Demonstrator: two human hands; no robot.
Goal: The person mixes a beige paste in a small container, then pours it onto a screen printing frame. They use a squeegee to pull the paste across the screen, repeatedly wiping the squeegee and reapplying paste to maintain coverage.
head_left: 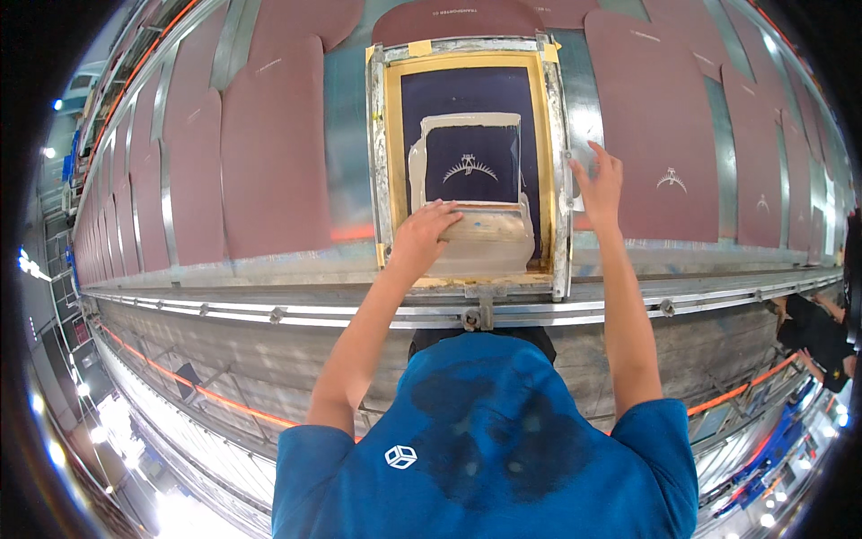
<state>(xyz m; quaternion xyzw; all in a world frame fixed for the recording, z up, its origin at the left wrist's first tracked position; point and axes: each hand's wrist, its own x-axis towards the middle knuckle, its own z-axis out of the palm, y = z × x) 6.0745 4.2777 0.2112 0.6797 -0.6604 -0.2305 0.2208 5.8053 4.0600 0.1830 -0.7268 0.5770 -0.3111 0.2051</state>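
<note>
A screen-printing frame [382, 144] lies over the long table in front of me, its dark mesh [458, 90] edged with yellow tape. On the mesh a pale band of ink [418, 171] surrounds a light emblem [469, 169]. My left hand [426, 237] is closed on the left end of a squeegee [492, 223], which lies across the lower part of the screen in the ink. Just outside the frame's right bar is my right hand [600, 187], its thumb and fingers apart and nothing in it. Whether its fingertips touch the bar I cannot tell.
Maroon fabric panels [274, 162] lie in a row on the table; a panel to the right [660, 135] bears a light emblem. A metal rail [359, 316] runs along the table's near edge, with a frame bracket [485, 310]. Another person [817, 332] is at far right.
</note>
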